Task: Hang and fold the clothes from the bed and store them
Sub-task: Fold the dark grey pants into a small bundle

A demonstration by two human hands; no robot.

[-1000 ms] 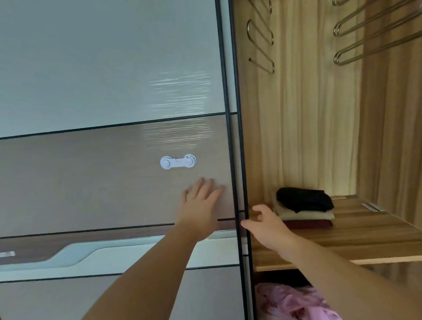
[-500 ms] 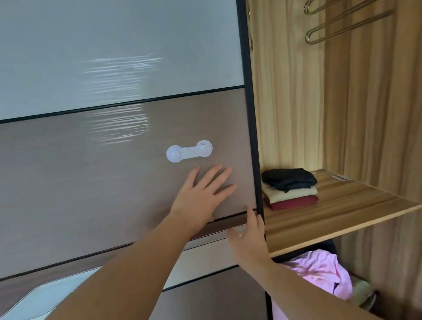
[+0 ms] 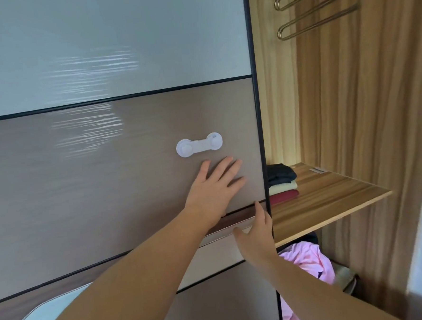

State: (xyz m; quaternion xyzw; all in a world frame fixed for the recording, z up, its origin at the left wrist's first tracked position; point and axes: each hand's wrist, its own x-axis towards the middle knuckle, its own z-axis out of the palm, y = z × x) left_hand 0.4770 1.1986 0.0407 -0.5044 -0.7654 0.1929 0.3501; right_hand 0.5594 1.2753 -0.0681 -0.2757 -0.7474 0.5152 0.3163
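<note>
Since the earlier frames the sliding wardrobe door (image 3: 121,165), glossy with a pale grey upper panel and a taupe wood-grain panel below, covers more of the opening, and its black edge now hides the left side of the stack of folded clothes (image 3: 281,182). That stack, a black garment on a cream one on a dark red one, sits on the light wooden shelf (image 3: 330,197) inside the wardrobe, just right of the door edge. Above it, gold metal hangers (image 3: 317,10) slant across the wooden back wall. Below the shelf a crumpled pink garment (image 3: 307,260) lies in the lower compartment, partly behind the right forearm.

A white plastic child-safety latch (image 3: 199,147) is stuck to the taupe panel, just above the left hand (image 3: 214,189). That hand lies flat against the panel with its fingers (image 3: 224,167) straight and spread apart, the arm reaching up from the lower left. The right hand (image 3: 256,233) is at the door's black edge, fingers straight and close together, pointing upward along the frame, palm towards the door; they grip nothing. The folded stack is near the right hand's fingers, up and to their right, with the door edge between them.
</note>
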